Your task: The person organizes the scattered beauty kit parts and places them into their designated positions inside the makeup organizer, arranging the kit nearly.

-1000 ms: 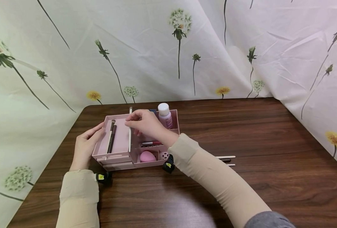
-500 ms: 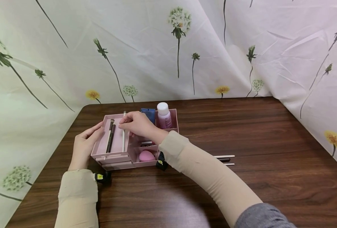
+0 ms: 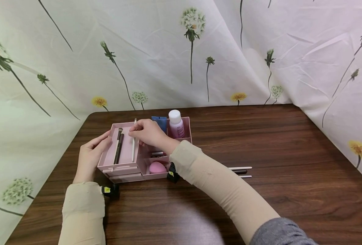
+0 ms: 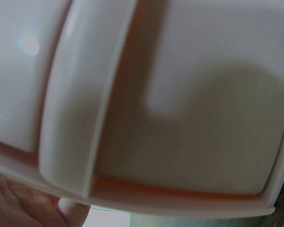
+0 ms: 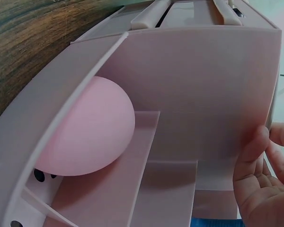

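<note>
My right hand [image 3: 151, 134] pinches a slim white makeup brush [image 3: 133, 149] over the upper tray of a pink makeup organizer [image 3: 124, 166]. The brush lies lengthwise near the tray's right wall, its head pointing away. To its left in the tray are a dark makeup brush [image 3: 119, 149] and another beside it. My left hand [image 3: 89, 156] rests against the organizer's left side with fingers extended. In the right wrist view, fingertips of the right hand [image 5: 267, 179] are at the tray wall's edge; the brush is hidden there. Drawer fronts [image 4: 203, 118] fill the left wrist view.
The organizer's right compartments hold a pink makeup sponge [image 3: 157, 167], a white-capped bottle [image 3: 176, 124], a blue tube [image 3: 159, 122] and a silver-and-red tube [image 3: 158, 153]. Several slim sticks [image 3: 242, 171] lie on the wooden table [image 3: 276, 146], partly behind the right forearm.
My right hand has moved left with the white brush, from above the tray's right wall to inside the tray. The left hand has stayed on the organizer's side.
</note>
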### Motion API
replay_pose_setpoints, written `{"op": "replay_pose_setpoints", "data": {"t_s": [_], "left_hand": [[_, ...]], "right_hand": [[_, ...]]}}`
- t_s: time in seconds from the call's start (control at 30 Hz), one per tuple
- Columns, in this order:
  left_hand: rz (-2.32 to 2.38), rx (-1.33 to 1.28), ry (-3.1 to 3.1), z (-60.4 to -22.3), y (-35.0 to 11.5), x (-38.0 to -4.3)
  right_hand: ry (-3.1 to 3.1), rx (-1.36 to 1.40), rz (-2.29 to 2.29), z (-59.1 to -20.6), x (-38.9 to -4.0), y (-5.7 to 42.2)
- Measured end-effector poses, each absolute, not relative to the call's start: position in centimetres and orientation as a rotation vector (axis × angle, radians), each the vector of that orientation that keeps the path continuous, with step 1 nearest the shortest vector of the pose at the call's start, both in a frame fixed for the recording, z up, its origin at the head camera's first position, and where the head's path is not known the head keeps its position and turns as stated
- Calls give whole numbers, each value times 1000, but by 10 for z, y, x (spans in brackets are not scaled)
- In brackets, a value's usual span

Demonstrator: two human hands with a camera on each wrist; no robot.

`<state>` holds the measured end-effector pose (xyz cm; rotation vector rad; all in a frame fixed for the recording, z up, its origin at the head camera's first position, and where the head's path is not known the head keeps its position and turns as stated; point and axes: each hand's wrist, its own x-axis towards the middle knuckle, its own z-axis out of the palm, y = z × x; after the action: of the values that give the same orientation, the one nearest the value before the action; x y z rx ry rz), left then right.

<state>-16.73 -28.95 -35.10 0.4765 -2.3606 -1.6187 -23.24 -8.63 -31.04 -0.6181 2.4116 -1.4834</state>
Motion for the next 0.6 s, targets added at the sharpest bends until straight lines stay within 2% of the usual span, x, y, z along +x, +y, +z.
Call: {"op": "replay_pose_setpoints", "data": {"t_s": [0.6], "left_hand": [[-1632,465,-2359,-353,-291,-168]], "right_hand": [[2350,-662,-1540,-315,-233,-83]]}}
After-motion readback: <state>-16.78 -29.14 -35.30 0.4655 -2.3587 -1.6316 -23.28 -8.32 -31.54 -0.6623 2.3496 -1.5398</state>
